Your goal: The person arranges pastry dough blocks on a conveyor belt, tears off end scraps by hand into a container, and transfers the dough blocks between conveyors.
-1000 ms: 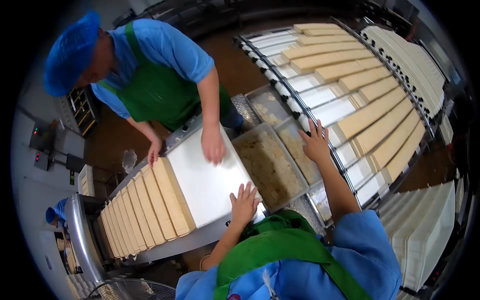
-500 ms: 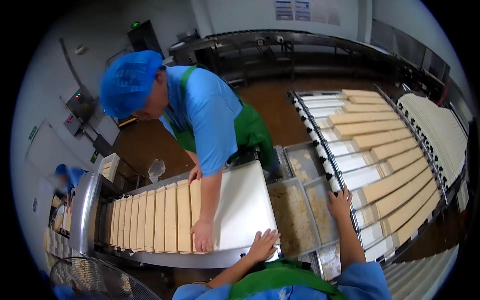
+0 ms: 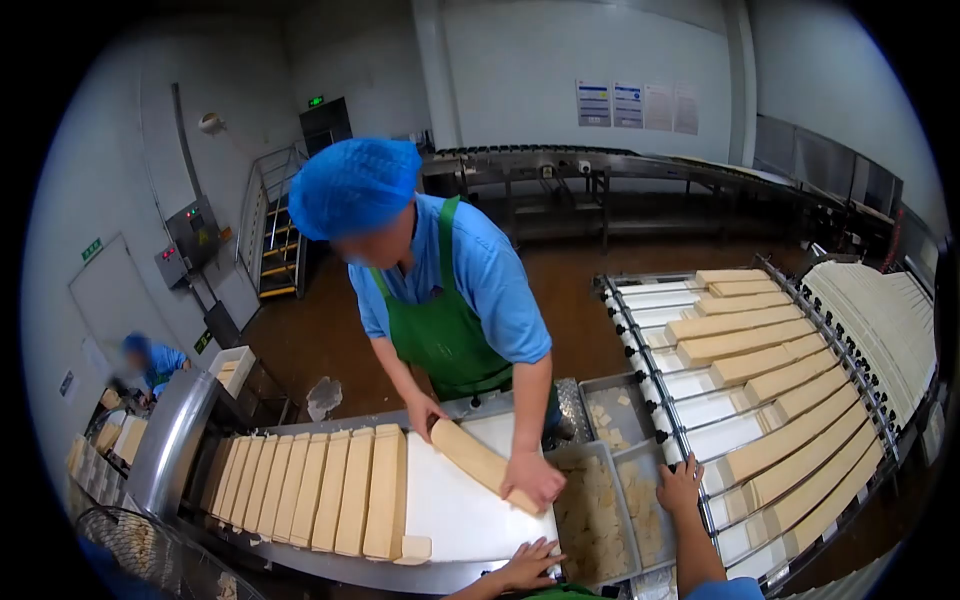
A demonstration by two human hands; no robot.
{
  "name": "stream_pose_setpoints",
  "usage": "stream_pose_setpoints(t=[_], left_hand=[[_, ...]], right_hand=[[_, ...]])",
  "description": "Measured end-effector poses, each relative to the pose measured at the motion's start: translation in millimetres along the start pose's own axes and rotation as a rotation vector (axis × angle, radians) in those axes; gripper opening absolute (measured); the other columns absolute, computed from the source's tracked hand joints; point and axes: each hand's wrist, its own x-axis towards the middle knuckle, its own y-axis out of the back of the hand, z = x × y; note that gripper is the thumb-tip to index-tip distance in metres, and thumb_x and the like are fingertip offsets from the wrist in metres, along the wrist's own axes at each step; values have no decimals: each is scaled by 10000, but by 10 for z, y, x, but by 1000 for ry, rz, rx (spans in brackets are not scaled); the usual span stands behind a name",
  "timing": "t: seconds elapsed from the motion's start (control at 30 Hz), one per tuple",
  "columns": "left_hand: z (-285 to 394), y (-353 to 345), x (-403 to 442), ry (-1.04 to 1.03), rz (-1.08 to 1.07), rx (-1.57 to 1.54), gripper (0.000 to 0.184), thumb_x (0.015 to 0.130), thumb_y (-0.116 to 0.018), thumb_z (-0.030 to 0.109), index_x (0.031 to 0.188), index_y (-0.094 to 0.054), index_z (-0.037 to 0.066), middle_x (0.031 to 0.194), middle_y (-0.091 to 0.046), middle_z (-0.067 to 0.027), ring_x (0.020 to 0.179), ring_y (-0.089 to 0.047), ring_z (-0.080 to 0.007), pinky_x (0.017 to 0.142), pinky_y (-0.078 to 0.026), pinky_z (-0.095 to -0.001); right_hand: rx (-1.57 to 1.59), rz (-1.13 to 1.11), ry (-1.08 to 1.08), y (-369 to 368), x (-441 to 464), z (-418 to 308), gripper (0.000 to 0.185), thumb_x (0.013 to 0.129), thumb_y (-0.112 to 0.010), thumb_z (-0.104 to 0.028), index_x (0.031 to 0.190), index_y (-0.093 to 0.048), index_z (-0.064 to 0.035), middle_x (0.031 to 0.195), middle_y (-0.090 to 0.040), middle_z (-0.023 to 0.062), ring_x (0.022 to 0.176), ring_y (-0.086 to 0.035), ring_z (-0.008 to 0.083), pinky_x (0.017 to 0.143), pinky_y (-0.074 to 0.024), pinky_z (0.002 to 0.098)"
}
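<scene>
My left hand [image 3: 530, 566] lies with its fingers spread at the near right corner of the white board [image 3: 455, 500]. My right hand [image 3: 680, 484] rests with fingers apart on the near rail of the slotted rack [image 3: 735, 440], which carries long pale stacks [image 3: 790, 432] in lanes. Across the board, a co-worker [image 3: 450, 300] holds one long pale stack [image 3: 480, 463] at both ends, lying diagonally over the board. A row of similar stacks [image 3: 330, 490] stands left of it, with a small loose piece [image 3: 414, 549] at its near end.
Between board and rack sit bins of pale scraps [image 3: 590, 515]. A metal machine hood [image 3: 175, 450] and a wire fan guard [image 3: 120, 540] are at the left. Another person [image 3: 155, 362] is farther back. A long conveyor [image 3: 600, 165] runs along the back wall.
The view has tilted up. The co-worker has gripped a stack from the row and swung it rightward onto the board. My hands remain at the board corner and the rack rail.
</scene>
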Motion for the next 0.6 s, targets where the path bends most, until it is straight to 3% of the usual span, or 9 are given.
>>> stream_pose_setpoints(t=[0.03,0.07,0.1,0.17,0.27,0.6], left_hand=[[7,-103,7,12,8,5,545,872,-578,377,1347,-453,141,1438,-359,-170,1336,-332,-356,1040,-306,-527],[31,-1,64,28,-208,-275,773,819,-606,523,1458,-296,216,1544,-140,-164,1415,-43,-420,1075,-58,-654],[116,65,123,18,-351,-362,703,858,-551,507,1457,-299,239,1557,-66,-161,1414,59,-427,1041,-24,-692],[-210,-868,249,-217,-214,-263,601,885,-593,322,1417,-359,167,1503,-245,-179,1389,-185,-397,1061,-209,-611],[-17,-289,233,-175,-182,-314,580,886,-592,324,1400,-376,162,1479,-269,-177,1367,-212,-390,1050,-225,-594],[-32,32,161,-76,-128,-332,515,889,-588,331,1344,-434,145,1401,-350,-172,1295,-302,-367,1013,-282,-541]], right_hand=[[6,-15,-1,-2,-4,-1,463,722,-679,-291,1177,-606,-254,1173,-507,153,1340,-260,384,1085,-165,578],[10,-15,3,-17,-3,4,460,723,-670,-289,1177,-607,-254,1169,-509,156,1340,-259,387,1083,-161,583],[7,-3,6,-21,11,17,460,723,-670,-289,1177,-607,-254,1169,-509,156,1340,-259,387,1083,-161,583],[23,-4,12,-46,3,21,464,721,-660,-283,1181,-605,-254,1171,-507,160,1340,-258,388,1084,-158,584],[42,19,16,-63,6,5,444,715,-654,-274,1156,-618,-246,1158,-509,169,1339,-256,398,1081,-160,596],[86,2,-3,-147,29,38,505,665,-726,-284,1155,-610,-240,1185,-495,194,1349,-224,422,1088,-146,602]])
